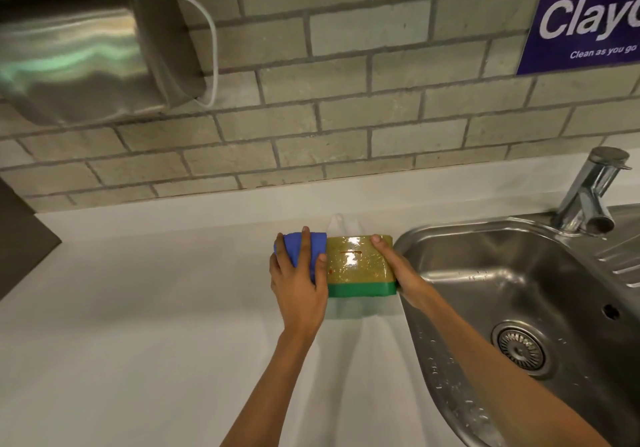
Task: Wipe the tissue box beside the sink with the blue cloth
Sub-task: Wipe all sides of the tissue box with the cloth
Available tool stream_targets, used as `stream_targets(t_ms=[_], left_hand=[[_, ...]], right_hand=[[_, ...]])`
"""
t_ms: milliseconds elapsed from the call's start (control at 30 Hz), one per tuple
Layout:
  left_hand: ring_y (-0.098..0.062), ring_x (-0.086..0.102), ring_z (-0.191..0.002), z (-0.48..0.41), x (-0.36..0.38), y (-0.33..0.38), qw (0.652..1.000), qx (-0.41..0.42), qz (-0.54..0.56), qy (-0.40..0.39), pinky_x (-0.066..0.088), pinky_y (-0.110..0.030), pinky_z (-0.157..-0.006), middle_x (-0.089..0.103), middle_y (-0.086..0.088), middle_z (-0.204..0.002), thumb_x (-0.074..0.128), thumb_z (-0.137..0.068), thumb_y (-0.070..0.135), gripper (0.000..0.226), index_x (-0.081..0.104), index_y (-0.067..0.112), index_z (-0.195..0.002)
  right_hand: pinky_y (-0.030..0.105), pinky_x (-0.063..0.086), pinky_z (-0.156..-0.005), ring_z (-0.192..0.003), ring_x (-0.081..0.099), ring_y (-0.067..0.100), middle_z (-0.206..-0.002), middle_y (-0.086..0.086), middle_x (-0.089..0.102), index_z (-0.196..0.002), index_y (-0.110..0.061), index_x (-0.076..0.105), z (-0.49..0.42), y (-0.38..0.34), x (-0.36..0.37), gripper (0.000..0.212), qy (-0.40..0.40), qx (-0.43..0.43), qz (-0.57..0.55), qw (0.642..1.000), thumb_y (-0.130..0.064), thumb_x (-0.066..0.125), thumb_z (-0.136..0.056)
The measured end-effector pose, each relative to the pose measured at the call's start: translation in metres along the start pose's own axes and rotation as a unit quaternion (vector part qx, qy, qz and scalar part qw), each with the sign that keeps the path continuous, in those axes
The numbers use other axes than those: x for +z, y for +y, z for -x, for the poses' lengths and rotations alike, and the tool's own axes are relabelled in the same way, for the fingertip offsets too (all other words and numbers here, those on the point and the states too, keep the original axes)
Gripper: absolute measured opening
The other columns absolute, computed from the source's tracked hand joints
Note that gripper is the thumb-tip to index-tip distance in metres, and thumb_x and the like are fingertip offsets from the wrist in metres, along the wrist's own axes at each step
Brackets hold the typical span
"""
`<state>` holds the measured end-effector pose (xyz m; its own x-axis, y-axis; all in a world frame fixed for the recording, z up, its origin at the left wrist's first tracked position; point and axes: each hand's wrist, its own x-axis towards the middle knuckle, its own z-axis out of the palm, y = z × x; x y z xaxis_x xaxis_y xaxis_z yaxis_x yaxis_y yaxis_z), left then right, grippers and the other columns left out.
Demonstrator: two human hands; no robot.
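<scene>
- The tissue box point(360, 263) stands on the white bench point(138, 308), just left of the steel sink point(502, 273), with its glossy yellow-gold face toward the camera and a green band along its lower edge.
- A white tissue point(341, 223) pokes up behind the box's top edge.
- The left hand point(299, 285) presses the blue cloth point(294, 244) against the left end of the box; its fingers point(304, 242) lie fairly close together and curl over the bunched cloth, with the thumb tip resting at the edge of the box's front face.
- The right hand point(398, 266) clasps the right end of the box, fingers held together along that side and the thumb laid on the upper right corner.
- Both forearms reach in from the bottom of the view.
- A chrome tap point(588, 197) rises at the back of the sink, and its drain point(519, 346) sits well to the right of the box.
- Behind the bench is a brick-tiled wall point(346, 83) with a metal dispenser point(86, 48) at upper left and a blue sign point(588, 17) at upper right.
</scene>
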<state>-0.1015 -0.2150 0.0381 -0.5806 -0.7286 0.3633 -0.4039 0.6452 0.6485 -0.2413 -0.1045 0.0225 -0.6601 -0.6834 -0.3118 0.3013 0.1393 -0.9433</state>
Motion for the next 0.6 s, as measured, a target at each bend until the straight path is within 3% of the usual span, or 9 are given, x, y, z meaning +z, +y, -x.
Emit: stream_targets(t_ms=[100, 200, 300, 400, 500, 600], left_hand=[[-0.038, 0.035, -0.132, 0.012, 0.002, -0.007, 0.998, 0.05, -0.032, 0.01, 0.038, -0.048, -0.105, 0.025, -0.017, -0.154, 0.037, -0.094, 0.038, 0.049, 0.041, 0.026, -0.141], [-0.036, 0.035, -0.131, 0.022, 0.002, -0.015, 0.997, 0.071, -0.01, 0.011, 0.037, -0.043, -0.106, 0.026, -0.015, -0.154, 0.039, -0.094, 0.035, 0.047, 0.043, 0.026, -0.14], [-0.033, 0.033, -0.129, 0.018, 0.0, -0.02, 0.999, 0.028, 0.04, 0.024, 0.034, -0.034, -0.103, 0.027, -0.013, -0.153, 0.043, -0.096, 0.028, 0.046, 0.038, 0.028, -0.142], [-0.036, 0.031, -0.131, -0.004, 0.0, -0.006, 0.998, -0.035, 0.026, 0.043, 0.038, -0.044, -0.104, 0.026, -0.014, -0.154, 0.042, -0.098, 0.027, 0.046, 0.036, 0.027, -0.143], [-0.04, 0.033, -0.131, -0.013, 0.007, 0.014, 0.997, -0.009, -0.054, 0.052, 0.039, -0.052, -0.102, 0.027, -0.015, -0.155, 0.042, -0.097, 0.03, 0.045, 0.04, 0.027, -0.142], [-0.043, 0.041, -0.127, 0.0, 0.01, 0.014, 0.993, 0.042, -0.101, 0.038, 0.042, -0.055, -0.097, 0.032, -0.019, -0.152, 0.037, -0.096, 0.033, 0.046, 0.045, 0.022, -0.14]], right_hand=[[0.039, 0.05, -0.094, -0.107, 0.064, 0.023, -0.116, 0.008, 0.067, -0.123, -0.016, 0.055, -0.003, 0.0, -0.001, 0.085, 0.008, 0.012, 0.009, 1.0, -0.071, 0.053, -0.058], [0.043, 0.049, -0.098, -0.108, 0.064, 0.023, -0.116, 0.007, 0.068, -0.123, -0.018, 0.056, -0.002, 0.0, -0.003, 0.091, 0.009, 0.018, 0.018, 1.0, -0.075, 0.055, -0.052], [0.031, 0.054, -0.08, -0.095, 0.068, 0.013, -0.102, -0.003, 0.072, -0.113, -0.023, 0.061, -0.002, 0.0, -0.003, 0.076, 0.017, 0.019, 0.011, 1.0, -0.071, 0.058, -0.055], [0.025, 0.053, -0.065, -0.088, 0.068, 0.008, -0.097, -0.007, 0.072, -0.109, -0.025, 0.062, -0.001, 0.0, -0.001, 0.067, 0.023, 0.019, 0.009, 1.0, -0.07, 0.058, -0.058], [0.025, 0.054, -0.064, -0.09, 0.068, 0.01, -0.101, -0.005, 0.072, -0.112, -0.025, 0.06, -0.002, 0.002, 0.0, 0.077, 0.027, 0.018, 0.009, 0.999, -0.073, 0.059, -0.052], [0.02, 0.054, -0.058, -0.083, 0.07, 0.006, -0.096, -0.007, 0.073, -0.106, -0.027, 0.062, -0.004, 0.003, -0.001, 0.071, 0.035, 0.017, 0.009, 0.999, -0.074, 0.06, -0.052]])
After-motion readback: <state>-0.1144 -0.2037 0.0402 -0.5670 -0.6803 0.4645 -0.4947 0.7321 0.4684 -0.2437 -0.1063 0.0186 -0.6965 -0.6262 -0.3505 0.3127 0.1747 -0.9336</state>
